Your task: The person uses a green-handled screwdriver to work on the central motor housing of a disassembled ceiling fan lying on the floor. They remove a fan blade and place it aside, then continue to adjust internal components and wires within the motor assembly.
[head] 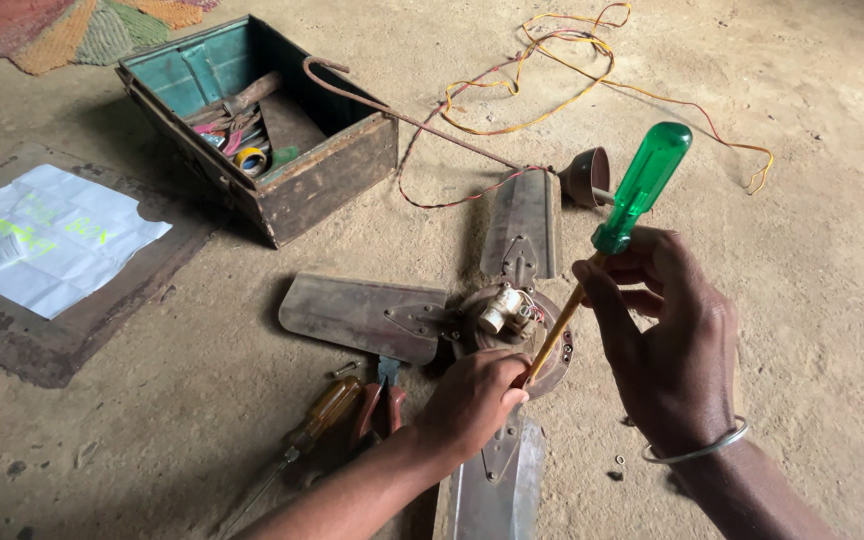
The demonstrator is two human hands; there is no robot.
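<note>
- Gripping the green-handled screwdriver (620,222) just below its handle, right hand (670,345) raised over the floor, fingers curled tight round the top of the shaft, a metal bangle (697,452) on the wrist.
- Slanting down and leftward from that grip, yellow shaft with its tip at the edge of the fan motor hub (512,325).
- Resting on the near side of the hub, left hand (470,400), fingers bent and closed about the lower end of the shaft, steadying the tip.
- Lying flat on the sandy floor in the middle of the scene, old ceiling fan with three rusty blades: one (362,315) to the left, one (524,222) pointing far, one (497,480) running near beneath the left forearm.
- Sitting just left of the left hand, a second screwdriver with an amber handle (322,412) and red-handled pliers (380,400), side by side.
- Standing far left, open metal toolbox (337,165) with tape rolls and tools inside.
- Trailing across the far floor, tangled yellow and red wire (572,70).
- Spread at the left edge, white paper sheet (47,235) on a rusty plate.
- Scattered near the right wrist, small loose nuts (619,460).
</note>
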